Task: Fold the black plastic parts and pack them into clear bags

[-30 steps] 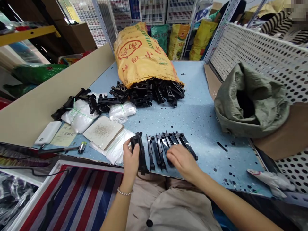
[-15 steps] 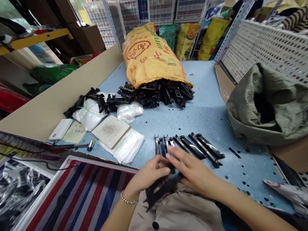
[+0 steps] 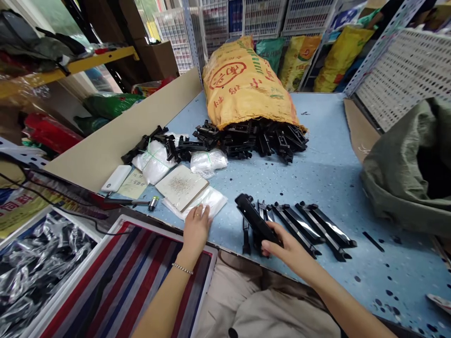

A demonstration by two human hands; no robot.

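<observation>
Left hand shifted off the black plastic piece onto clear plastic bags, fingers loosely extended there, right hand alone grasping that piece, laid-out black strips just beyond the right hand

Clock from view centre | 9 o'clock: white device, handwritten note just beside it | 10: green bag | 11: cardboard box | 12: white crates | 2: yellow sack
</observation>
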